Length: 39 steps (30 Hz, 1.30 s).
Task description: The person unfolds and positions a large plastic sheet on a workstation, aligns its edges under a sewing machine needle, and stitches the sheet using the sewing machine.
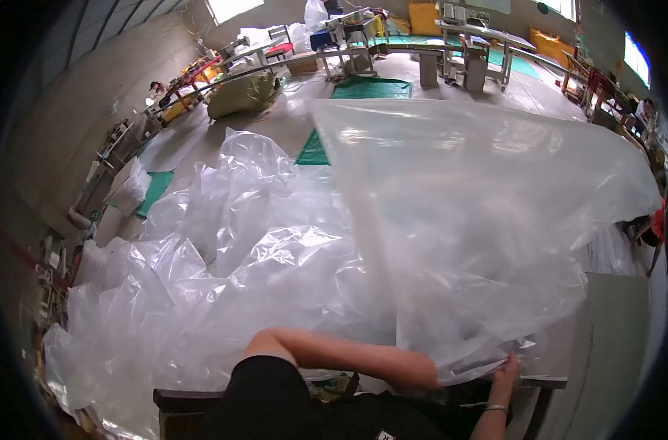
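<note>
A large sheet of clear plastic film (458, 191) billows up in front of me, spread from the middle toward the right. My right hand (505, 372), with a bracelet at its wrist, pinches the sheet's near edge close to my body. My left arm reaches across to the right, and my left hand (424, 370) is at the same near edge; its fingers are hidden by the film and the bend of the wrist. A big crumpled heap of clear plastic (224, 257) lies to the left of the raised sheet.
A grey-green panel (609, 352) stands at the right, near a person in a red garment (658, 224). Sewing tables (488, 33) line the back, with a red-seated chair (279, 50). A green sack (244, 97) and green mats (370, 88) lie on the floor.
</note>
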Each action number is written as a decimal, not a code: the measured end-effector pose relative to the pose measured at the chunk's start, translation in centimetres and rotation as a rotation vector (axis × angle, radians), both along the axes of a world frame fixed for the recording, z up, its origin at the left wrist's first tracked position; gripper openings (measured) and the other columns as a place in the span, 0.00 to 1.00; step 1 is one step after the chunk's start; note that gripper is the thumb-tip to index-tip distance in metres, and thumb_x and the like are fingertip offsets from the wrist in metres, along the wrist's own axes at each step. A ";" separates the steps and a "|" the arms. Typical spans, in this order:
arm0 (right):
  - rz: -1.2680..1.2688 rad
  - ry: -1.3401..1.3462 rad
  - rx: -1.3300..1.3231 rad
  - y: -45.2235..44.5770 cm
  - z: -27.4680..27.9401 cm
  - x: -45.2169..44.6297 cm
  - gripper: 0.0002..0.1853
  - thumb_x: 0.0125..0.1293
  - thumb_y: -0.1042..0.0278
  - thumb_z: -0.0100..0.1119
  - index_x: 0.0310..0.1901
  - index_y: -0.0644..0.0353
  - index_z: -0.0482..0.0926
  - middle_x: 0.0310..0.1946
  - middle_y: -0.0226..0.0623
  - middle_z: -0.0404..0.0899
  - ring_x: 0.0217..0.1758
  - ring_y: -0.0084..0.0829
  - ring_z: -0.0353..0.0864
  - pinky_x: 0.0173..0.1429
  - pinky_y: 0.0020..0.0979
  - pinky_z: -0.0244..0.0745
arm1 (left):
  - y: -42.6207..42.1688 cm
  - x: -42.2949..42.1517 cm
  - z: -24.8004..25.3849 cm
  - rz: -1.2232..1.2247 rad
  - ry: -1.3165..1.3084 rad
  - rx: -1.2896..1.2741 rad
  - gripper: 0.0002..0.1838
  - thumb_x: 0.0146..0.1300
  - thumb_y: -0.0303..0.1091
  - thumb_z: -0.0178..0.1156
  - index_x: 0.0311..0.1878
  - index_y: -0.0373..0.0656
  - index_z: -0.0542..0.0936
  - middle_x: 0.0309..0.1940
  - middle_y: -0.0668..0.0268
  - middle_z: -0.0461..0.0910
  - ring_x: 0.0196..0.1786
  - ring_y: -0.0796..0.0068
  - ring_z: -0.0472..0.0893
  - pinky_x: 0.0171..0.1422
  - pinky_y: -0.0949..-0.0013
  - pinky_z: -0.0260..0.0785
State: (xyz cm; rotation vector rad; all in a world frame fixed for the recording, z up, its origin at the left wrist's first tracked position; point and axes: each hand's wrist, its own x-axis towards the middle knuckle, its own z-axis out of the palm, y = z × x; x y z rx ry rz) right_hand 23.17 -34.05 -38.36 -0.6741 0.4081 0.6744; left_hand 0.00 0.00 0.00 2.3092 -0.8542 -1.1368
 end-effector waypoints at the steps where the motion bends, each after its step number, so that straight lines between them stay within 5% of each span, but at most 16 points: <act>1: 0.073 -0.329 -0.280 0.3 3.1 0.2 0.29 0.62 0.56 0.56 0.62 0.56 0.60 0.62 0.41 0.61 0.60 0.38 0.66 0.54 0.53 0.66 | -0.8 1.6 0.7 -0.094 -0.107 -0.051 0.23 0.60 0.31 0.54 0.58 0.39 0.64 0.56 0.47 0.65 0.57 0.54 0.70 0.53 0.62 0.70; 2: 0.142 -0.659 -0.562 1.0 6.4 0.2 0.27 0.64 0.61 0.54 0.60 0.62 0.61 0.60 0.44 0.63 0.59 0.36 0.67 0.56 0.41 0.69 | -1.5 2.9 1.6 -0.058 -0.469 -0.202 0.22 0.60 0.32 0.53 0.58 0.37 0.65 0.57 0.50 0.66 0.59 0.56 0.68 0.54 0.61 0.69; 6: -0.044 -1.172 -0.954 12.5 22.8 -8.1 0.18 0.64 0.70 0.51 0.55 0.65 0.68 0.53 0.43 0.71 0.56 0.36 0.70 0.57 0.39 0.69 | -2.2 11.9 5.0 -0.034 -1.478 -0.353 0.28 0.59 0.43 0.51 0.64 0.55 0.64 0.70 0.63 0.52 0.74 0.58 0.46 0.70 0.35 0.35; 7: 0.202 -0.854 -0.432 10.9 21.4 -6.7 0.23 0.61 0.70 0.56 0.56 0.67 0.66 0.55 0.41 0.70 0.54 0.34 0.71 0.57 0.39 0.69 | -1.8 14.7 6.2 -0.008 -1.742 -0.057 0.29 0.58 0.46 0.52 0.65 0.62 0.63 0.71 0.65 0.51 0.74 0.58 0.44 0.68 0.31 0.32; 10: 0.312 -0.987 -0.674 13.0 31.5 -11.2 0.25 0.57 0.71 0.60 0.57 0.66 0.66 0.54 0.41 0.70 0.51 0.37 0.73 0.57 0.39 0.69 | 4.7 23.6 5.9 0.237 -1.517 0.062 0.36 0.53 0.60 0.56 0.65 0.61 0.64 0.67 0.70 0.60 0.73 0.55 0.47 0.67 0.28 0.28; 12: 0.547 -1.935 -1.415 11.5 36.7 -12.6 0.26 0.56 0.70 0.61 0.57 0.64 0.67 0.53 0.41 0.71 0.50 0.38 0.74 0.55 0.37 0.71 | 11.1 26.1 5.1 0.438 -1.259 0.369 0.38 0.52 0.65 0.55 0.63 0.55 0.67 0.61 0.67 0.69 0.72 0.57 0.52 0.67 0.28 0.24; 14: 0.187 -1.040 -0.737 8.4 39.1 -14.2 0.24 0.58 0.66 0.61 0.56 0.63 0.69 0.50 0.35 0.72 0.51 0.28 0.72 0.48 0.29 0.71 | 16.8 24.6 5.7 0.580 -1.004 0.727 0.25 0.57 0.58 0.54 0.47 0.49 0.79 0.45 0.67 0.79 0.62 0.60 0.67 0.66 0.27 0.27; 16: -0.102 -0.720 -0.444 -0.1 35.2 -8.0 0.24 0.61 0.64 0.59 0.57 0.62 0.68 0.50 0.36 0.71 0.51 0.25 0.72 0.47 0.25 0.71 | 22.6 21.7 3.6 0.740 -1.037 0.740 0.17 0.60 0.51 0.54 0.41 0.49 0.82 0.45 0.67 0.79 0.57 0.61 0.73 0.67 0.31 0.39; 17: -0.002 -0.995 -1.024 2.4 40.9 -9.9 0.24 0.64 0.61 0.57 0.59 0.61 0.67 0.51 0.35 0.71 0.45 0.21 0.71 0.47 0.22 0.68 | 24.6 19.1 3.6 0.833 -1.014 0.712 0.16 0.60 0.49 0.53 0.43 0.51 0.81 0.44 0.65 0.80 0.55 0.62 0.75 0.67 0.31 0.39; 18: -0.376 -0.954 -0.818 4.3 40.6 -9.6 0.24 0.66 0.57 0.54 0.60 0.60 0.66 0.43 0.29 0.72 0.36 0.16 0.65 0.42 0.18 0.63 | 26.2 16.7 3.3 0.943 -1.002 0.653 0.16 0.61 0.49 0.53 0.44 0.51 0.80 0.43 0.64 0.80 0.54 0.62 0.75 0.67 0.32 0.40; 22: -0.356 -1.040 -0.725 6.4 42.3 -9.8 0.27 0.67 0.50 0.51 0.61 0.60 0.65 0.39 0.25 0.71 0.32 0.15 0.61 0.40 0.17 0.60 | 27.6 6.2 3.1 1.141 -1.003 0.598 0.16 0.61 0.49 0.52 0.39 0.48 0.79 0.36 0.61 0.81 0.48 0.63 0.78 0.64 0.41 0.49; 25: -0.119 -0.964 -0.652 4.7 40.9 -9.6 0.36 0.67 0.45 0.48 0.67 0.64 0.55 0.46 0.37 0.74 0.46 0.29 0.73 0.53 0.31 0.68 | 27.1 -2.3 -3.6 1.042 -1.343 0.650 0.16 0.62 0.48 0.52 0.39 0.43 0.75 0.27 0.59 0.79 0.39 0.61 0.78 0.58 0.52 0.57; 27: 0.270 -1.048 -0.553 5.7 40.9 -11.0 0.29 0.66 0.47 0.51 0.59 0.62 0.67 0.36 0.26 0.77 0.28 0.17 0.65 0.41 0.20 0.65 | 25.4 -7.6 -6.4 1.118 -0.885 0.723 0.17 0.61 0.48 0.52 0.40 0.43 0.74 0.27 0.57 0.78 0.36 0.56 0.79 0.44 0.54 0.68; 31: 0.538 -0.902 -0.656 7.5 40.0 -12.7 0.32 0.58 0.48 0.61 0.57 0.64 0.70 0.33 0.32 0.79 0.33 0.21 0.74 0.45 0.23 0.69 | 23.5 -16.5 -14.7 0.938 -0.233 0.672 0.19 0.62 0.47 0.48 0.40 0.43 0.80 0.37 0.62 0.81 0.45 0.59 0.79 0.49 0.59 0.71; 34: 0.981 -0.897 -0.329 6.8 38.9 -11.0 0.46 0.42 0.45 0.73 0.60 0.66 0.67 0.44 0.47 0.78 0.46 0.37 0.78 0.56 0.38 0.69 | 20.2 -18.1 -14.5 0.879 -0.443 0.521 0.13 0.57 0.40 0.54 0.37 0.42 0.81 0.38 0.61 0.81 0.43 0.59 0.80 0.45 0.59 0.72; 39: 0.425 -0.526 -0.031 7.0 36.3 -12.0 0.39 0.59 0.38 0.54 0.60 0.64 0.63 0.44 0.47 0.76 0.47 0.41 0.76 0.48 0.45 0.75 | 15.1 -11.7 -5.0 0.593 -0.115 0.703 0.07 0.48 0.32 0.59 0.30 0.42 0.82 0.33 0.57 0.81 0.37 0.57 0.81 0.36 0.56 0.73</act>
